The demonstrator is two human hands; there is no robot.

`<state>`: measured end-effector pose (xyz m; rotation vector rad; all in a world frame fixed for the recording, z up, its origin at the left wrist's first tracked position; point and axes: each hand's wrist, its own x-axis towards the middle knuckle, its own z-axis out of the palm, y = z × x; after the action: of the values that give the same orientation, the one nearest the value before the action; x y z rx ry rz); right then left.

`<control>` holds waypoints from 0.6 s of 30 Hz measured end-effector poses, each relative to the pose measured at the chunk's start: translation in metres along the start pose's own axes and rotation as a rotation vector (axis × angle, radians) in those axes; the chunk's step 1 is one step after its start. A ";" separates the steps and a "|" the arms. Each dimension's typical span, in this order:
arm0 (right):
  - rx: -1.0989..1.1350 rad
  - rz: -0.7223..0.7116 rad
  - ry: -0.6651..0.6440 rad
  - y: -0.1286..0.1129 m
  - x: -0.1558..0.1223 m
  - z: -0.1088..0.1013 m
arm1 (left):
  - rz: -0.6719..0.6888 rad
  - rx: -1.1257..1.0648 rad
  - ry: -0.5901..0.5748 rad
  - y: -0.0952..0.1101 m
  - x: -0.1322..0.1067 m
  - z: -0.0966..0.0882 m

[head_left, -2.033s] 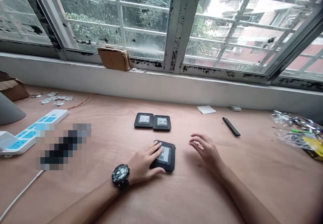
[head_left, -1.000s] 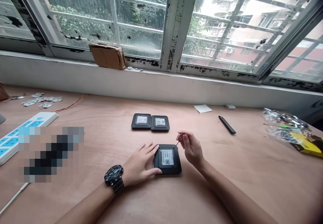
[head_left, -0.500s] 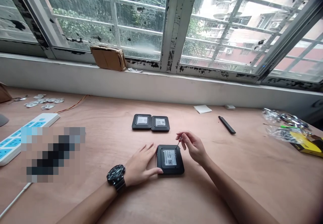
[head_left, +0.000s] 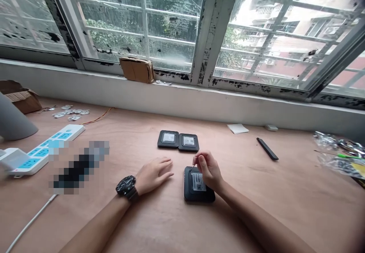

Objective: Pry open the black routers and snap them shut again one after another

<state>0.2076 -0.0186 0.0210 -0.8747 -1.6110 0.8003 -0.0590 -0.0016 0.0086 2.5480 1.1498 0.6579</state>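
Observation:
A black rounded-square device with a white label lies flat on the plywood table, close to me. My right hand is over its far left corner, pinching a thin pin whose tip meets the device there. My left hand rests flat on the wood just left of the device, not touching it, and holds nothing. A black wristwatch sits on that wrist. Farther off, two similar labelled black devices lie side by side.
A blue-socketed white power strip and a blurred patch lie left, with small metal pieces and a cardboard box behind. Right are a black strip, a white pad and plastic bags. A wall and windows close the far side.
My left hand has come off the device and lies beside it. The device now sits squarely with its label facing me, and my right hand has brought the pin to its far left corner.

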 end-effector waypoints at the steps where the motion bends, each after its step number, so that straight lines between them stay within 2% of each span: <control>1: 0.001 0.004 -0.007 0.000 0.000 -0.001 | 0.002 0.000 0.000 0.000 0.000 0.000; 8: 0.070 0.080 -0.194 -0.009 0.010 -0.004 | 0.005 0.007 -0.033 0.000 0.001 -0.003; 11: 0.080 0.079 -0.165 -0.012 0.013 -0.010 | 0.008 0.015 -0.040 0.001 0.002 -0.005; 14: 0.181 0.106 -0.097 -0.010 0.015 -0.014 | 0.005 0.021 -0.047 0.001 0.001 -0.004; 18: 0.283 0.103 -0.012 -0.010 0.021 -0.012 | 0.022 0.067 0.018 0.004 0.001 0.004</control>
<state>0.2150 -0.0047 0.0417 -0.7541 -1.4278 1.0782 -0.0542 -0.0037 0.0070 2.6187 1.1704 0.6596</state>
